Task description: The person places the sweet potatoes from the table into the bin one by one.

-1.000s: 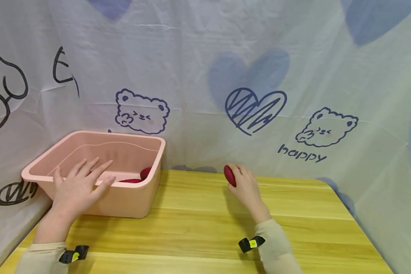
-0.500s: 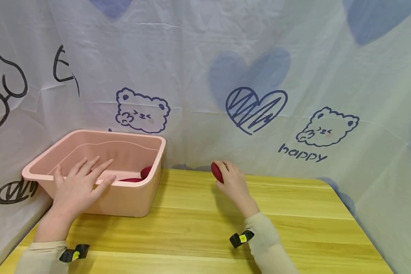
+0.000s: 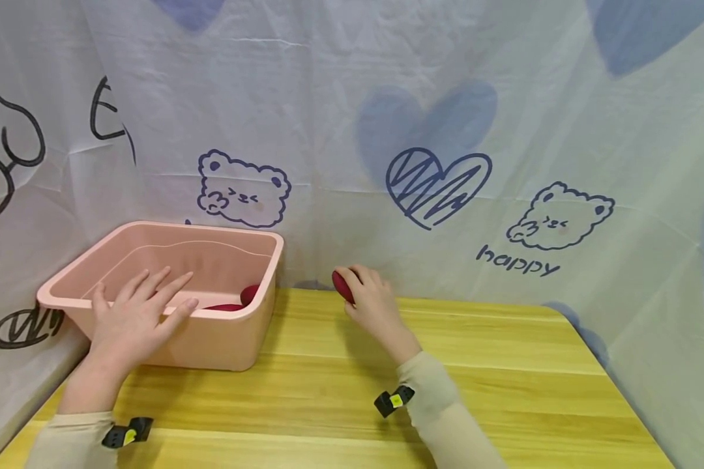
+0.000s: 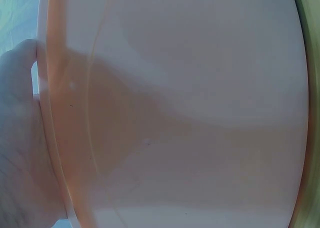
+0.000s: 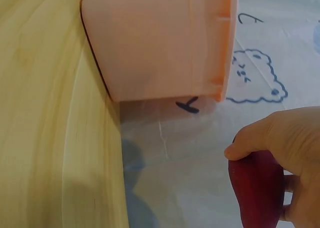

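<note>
My right hand [image 3: 375, 306] grips a dark red oblong thing [image 5: 257, 188], smooth and shaped like a sweet potato. It is above the table, right of the pink plastic basin [image 3: 211, 348]. Thumb and fingers curl round it in the right wrist view, and its lower end runs out of that frame. My left hand [image 3: 132, 319] rests over the basin's near rim, fingers spread and fairly straight. Inside the basin, by its right wall, lie a rounded dark red thing [image 3: 249, 295] and a flatter dark red one [image 3: 224, 307], both partly hidden by the rim.
The basin stands at the left of a yellow wood-grain table [image 3: 305, 404]. Close behind the table hangs a pale printed cloth [image 3: 340, 221] with bears and hearts, which also closes off both sides. Each wrist wears a small black camera strap.
My right hand has moved left toward the basin, carrying the dark red oblong thing. My left hand and the basin have stayed in place.
</note>
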Tool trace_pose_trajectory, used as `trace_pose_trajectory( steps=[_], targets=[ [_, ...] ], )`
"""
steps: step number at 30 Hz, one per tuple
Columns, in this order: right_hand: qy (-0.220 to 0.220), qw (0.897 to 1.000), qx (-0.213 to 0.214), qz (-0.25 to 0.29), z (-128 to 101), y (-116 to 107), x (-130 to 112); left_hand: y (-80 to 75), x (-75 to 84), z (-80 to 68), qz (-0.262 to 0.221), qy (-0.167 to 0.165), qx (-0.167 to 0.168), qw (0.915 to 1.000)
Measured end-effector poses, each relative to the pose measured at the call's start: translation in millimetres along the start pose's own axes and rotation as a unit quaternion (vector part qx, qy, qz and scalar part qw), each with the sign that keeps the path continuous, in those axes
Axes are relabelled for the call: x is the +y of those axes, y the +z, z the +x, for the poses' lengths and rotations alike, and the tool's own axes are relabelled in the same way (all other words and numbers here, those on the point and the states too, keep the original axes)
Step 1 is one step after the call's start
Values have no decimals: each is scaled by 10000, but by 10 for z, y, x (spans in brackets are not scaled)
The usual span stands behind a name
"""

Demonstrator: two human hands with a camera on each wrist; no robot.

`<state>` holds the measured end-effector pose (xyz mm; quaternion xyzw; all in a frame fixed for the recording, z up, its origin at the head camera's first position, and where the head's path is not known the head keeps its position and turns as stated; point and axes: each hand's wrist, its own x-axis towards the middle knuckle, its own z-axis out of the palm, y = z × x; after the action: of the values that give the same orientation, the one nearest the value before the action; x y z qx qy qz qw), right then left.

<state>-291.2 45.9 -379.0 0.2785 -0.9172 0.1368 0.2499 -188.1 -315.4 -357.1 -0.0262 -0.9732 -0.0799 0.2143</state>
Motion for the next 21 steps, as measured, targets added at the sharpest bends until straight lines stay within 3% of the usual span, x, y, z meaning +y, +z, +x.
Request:
trace_pose_trajectory(
  steps=[21],
  targets=[
    [-727, 9958, 546, 126, 321, -20, -425, -2, 2, 8, -40, 42, 33, 10000]
  ],
)
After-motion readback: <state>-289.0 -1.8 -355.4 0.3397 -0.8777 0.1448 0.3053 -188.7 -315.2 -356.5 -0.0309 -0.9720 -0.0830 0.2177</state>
